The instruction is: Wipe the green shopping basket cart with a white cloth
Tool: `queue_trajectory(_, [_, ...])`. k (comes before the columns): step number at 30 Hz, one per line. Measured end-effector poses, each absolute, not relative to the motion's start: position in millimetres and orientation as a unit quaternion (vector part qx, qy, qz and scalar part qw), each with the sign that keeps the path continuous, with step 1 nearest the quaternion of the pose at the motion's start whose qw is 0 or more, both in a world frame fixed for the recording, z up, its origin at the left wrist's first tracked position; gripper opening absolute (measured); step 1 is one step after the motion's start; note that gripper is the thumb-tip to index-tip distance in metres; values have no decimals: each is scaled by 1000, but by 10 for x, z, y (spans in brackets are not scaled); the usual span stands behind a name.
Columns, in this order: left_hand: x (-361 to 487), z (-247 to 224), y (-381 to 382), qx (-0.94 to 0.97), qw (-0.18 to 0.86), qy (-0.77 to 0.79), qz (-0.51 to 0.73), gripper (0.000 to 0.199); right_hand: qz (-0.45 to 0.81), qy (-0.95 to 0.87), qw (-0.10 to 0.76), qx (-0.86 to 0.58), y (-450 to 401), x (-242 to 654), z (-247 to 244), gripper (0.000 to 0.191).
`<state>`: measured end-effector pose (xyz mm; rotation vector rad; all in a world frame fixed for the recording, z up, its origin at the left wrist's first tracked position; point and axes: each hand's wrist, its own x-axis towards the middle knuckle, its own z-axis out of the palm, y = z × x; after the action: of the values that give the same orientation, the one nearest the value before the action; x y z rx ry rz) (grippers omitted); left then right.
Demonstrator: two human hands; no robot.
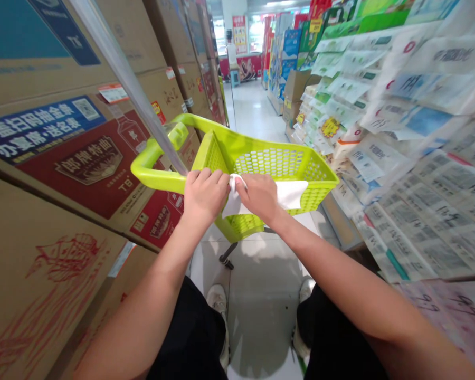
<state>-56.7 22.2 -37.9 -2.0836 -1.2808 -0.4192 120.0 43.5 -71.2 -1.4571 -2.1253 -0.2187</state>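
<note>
A lime-green plastic shopping cart basket (277, 153) with perforated walls stands in front of me, turned so its handle end points left. My left hand (206, 192) is closed around the near rim, beside the handle. Right next to it, my right hand (259, 195) is closed on a white cloth or tissue (291, 194) laid over the same rim. The white piece hangs down on both sides of my right hand. A clear, pole-like strip (130, 89) slants across the handle and ends near my left hand.
Stacked cardboard cartons (79, 153) rise close on the left. Packs of tissue paper (411, 132) fill the right side, with an open carton (295, 89) farther along. A tiled aisle (249, 100) runs ahead to a blue stool (235, 77) and a person near the windows.
</note>
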Motion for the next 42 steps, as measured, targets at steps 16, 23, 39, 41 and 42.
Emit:
queue_trajectory(16, [-625,-438,310,-795,311,-484,-192,22,-141,-722,197,-648,793,2469,-1051,54])
queue_trajectory(23, [-435,-445,257,-792,303,-487,-208,20,-117,-747,282,-590,644,1636,-944,53])
queue_trajectory(39, [-694,-428,350,-799,252,-500,-220,21,-140,-747,201,-618,745,2309,-1066,48])
queue_trajectory(41, [-663,-434,364,-797,244,-502,-229,21,-138,-743,215,-618,745,2285,-1065,46])
queue_trajectory(42, [-640,-435,366,-796,244,-503,-231,22,-136,-744,225,-614,733,2226,-1059,45])
